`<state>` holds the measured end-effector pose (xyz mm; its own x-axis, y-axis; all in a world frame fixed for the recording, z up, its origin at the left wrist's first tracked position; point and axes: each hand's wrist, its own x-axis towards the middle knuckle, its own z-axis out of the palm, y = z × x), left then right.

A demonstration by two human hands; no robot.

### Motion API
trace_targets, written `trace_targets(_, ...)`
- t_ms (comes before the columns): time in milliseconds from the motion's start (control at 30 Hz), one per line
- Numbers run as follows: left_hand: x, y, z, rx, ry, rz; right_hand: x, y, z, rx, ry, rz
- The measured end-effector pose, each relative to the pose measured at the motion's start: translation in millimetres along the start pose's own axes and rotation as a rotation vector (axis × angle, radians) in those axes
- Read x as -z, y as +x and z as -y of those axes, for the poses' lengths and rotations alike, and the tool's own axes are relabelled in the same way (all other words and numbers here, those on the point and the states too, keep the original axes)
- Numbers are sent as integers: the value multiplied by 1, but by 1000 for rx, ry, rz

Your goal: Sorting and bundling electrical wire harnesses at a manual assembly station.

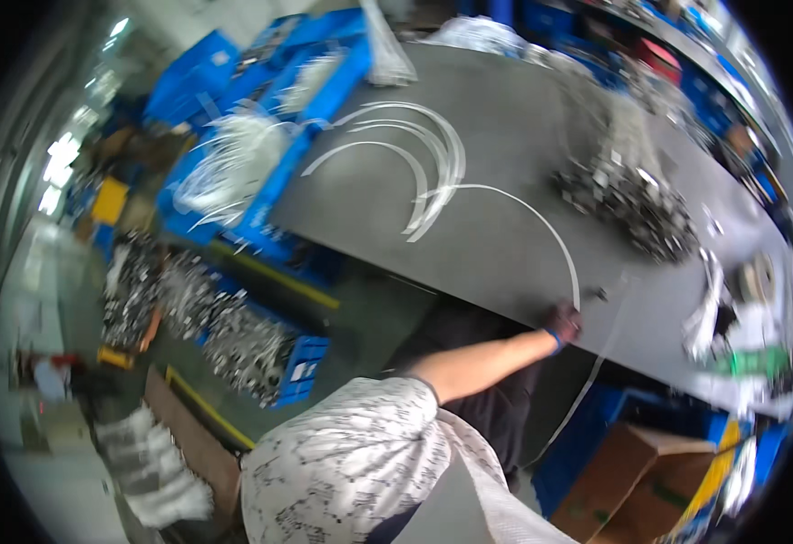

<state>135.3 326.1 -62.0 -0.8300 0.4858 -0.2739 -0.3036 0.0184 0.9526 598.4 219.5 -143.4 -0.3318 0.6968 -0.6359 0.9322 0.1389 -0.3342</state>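
Right of centre in the head view, by the near edge of the grey desk [505, 263], the person's left hand [561, 322] meets one curved white strip [540, 218]; blur hides whether its fingers grip it, and the right hand is out of view. The strip's far end reaches the loose strips [458, 168] at upper centre. A small dark piece [600, 294] lies near the hand. Handling that single strip seems the step in hand; the next move probably calls for a firm hold, clear of the others.

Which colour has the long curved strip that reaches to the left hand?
The strip is white; it shows best in the head view.
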Motion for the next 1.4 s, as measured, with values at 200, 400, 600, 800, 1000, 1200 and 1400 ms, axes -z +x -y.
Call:
trace_targets(200, 51, -47, -117, 128, -612, -134, 54, 46, 134, 344, 745, 341)
trace_targets(400, 120, -32, -211, -348, -623, -389, 76, 46, 162, 675, -137, 264)
trace_targets(600, 166, -31, -253, -565, -528, -565, 79, 30, 145, 865, -157, 210)
trace_targets(800, 166, -22, -228, -469, -446, -587, 72, 18, 136, 616, -84, 221)
trace_targets(1000, 187, -5, -221, -387, -493, -230, 64, -6, 144, 544, -205, 83)
trace_targets(1200, 155, -2, -179, -122, -563, -124, 51, 0, 112, 488, -398, -56)
trace_targets(1400, 147, 0, -185, -286, -487, -197, 56, -19, 91, 413, -389, -2)
